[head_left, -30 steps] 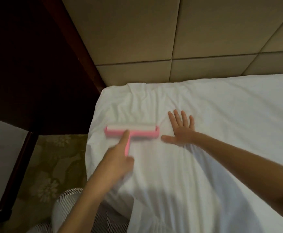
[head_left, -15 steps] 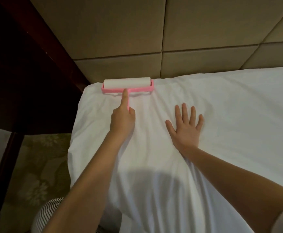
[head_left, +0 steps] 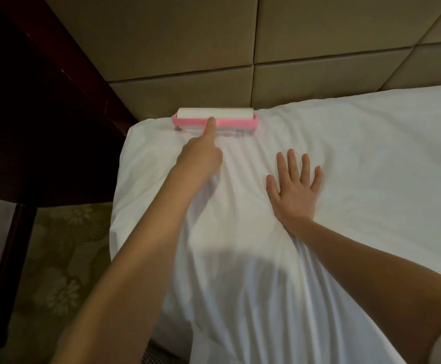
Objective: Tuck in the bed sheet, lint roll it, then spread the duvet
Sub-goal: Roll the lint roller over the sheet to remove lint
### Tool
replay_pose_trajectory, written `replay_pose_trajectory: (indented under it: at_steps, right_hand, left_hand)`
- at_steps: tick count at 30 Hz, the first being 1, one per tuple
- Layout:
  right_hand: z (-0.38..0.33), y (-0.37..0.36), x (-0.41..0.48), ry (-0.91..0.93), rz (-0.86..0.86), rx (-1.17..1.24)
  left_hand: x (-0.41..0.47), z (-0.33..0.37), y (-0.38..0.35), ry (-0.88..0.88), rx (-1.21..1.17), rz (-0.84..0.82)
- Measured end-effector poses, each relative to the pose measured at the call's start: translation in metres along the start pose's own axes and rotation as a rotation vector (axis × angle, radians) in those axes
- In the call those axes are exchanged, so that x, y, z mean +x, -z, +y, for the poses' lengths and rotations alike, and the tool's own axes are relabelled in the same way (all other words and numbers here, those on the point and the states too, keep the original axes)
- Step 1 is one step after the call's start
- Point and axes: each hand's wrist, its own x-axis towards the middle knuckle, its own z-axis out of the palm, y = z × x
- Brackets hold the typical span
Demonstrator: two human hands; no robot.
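Observation:
A white bed sheet (head_left: 345, 158) covers the mattress, with soft wrinkles near its left corner. The pink lint roller (head_left: 240, 118), with a white roll, lies at the head end of the sheet against the headboard. My left hand (head_left: 201, 157) grips its handle, which the hand hides, with the index finger stretched along it to the pink frame. My right hand (head_left: 296, 186) lies flat on the sheet to the right of the roller, fingers spread. No duvet is in view.
A padded beige headboard (head_left: 214, 53) rises right behind the mattress. Dark wooden furniture (head_left: 43, 114) stands to the left of the bed. Patterned carpet (head_left: 62, 258) fills the gap beside the mattress's left edge.
My left hand pushed the lint roller from mid-sheet up to the headboard edge a second ago and has held there since. My right hand stays pressed flat on the sheet.

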Motion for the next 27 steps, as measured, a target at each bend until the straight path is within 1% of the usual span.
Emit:
replay_pose_trajectory:
  at_steps: [3, 7, 9, 13, 15, 17, 19, 22, 25, 27]
  right_hand:
    - [0.0, 0.0, 0.001, -0.002, 0.016, -0.013]
    - [-0.001, -0.002, 0.001, -0.005, 0.013, -0.011]
    - [0.0, -0.003, 0.002, -0.005, 0.011, -0.019]
    - [0.0, -0.004, 0.002, -0.003, 0.008, -0.019]
    - [0.0, -0.005, 0.002, -0.002, 0.015, -0.009]
    - [0.001, -0.006, 0.002, -0.004, 0.025, 0.001]
    - [0.002, -0.009, 0.003, -0.008, 0.037, -0.006]
    - [0.001, -0.01, 0.004, -0.01, 0.047, -0.023]
    - [0.0, -0.008, 0.004, -0.014, 0.007, -0.029]
    - [0.0, -0.006, 0.004, -0.021, 0.013, -0.038]
  left_hand:
    - [0.004, 0.014, 0.003, 0.033, -0.026, 0.024]
    - [-0.061, 0.002, -0.009, 0.095, 0.054, -0.081]
    - [-0.074, -0.003, -0.011, 0.086, 0.068, -0.102]
    - [-0.008, 0.007, 0.004, 0.036, 0.045, -0.02]
    - [0.02, 0.015, 0.013, 0.017, -0.013, -0.008]
    - [0.026, 0.019, 0.015, 0.0, -0.049, -0.01]
    - [0.014, 0.014, 0.012, 0.001, -0.033, -0.032]
    - [-0.027, -0.008, 0.01, -0.005, 0.054, -0.085]
    - [-0.071, -0.033, 0.012, -0.04, 0.122, -0.198]
    - [-0.087, -0.045, 0.01, -0.057, 0.102, -0.236]
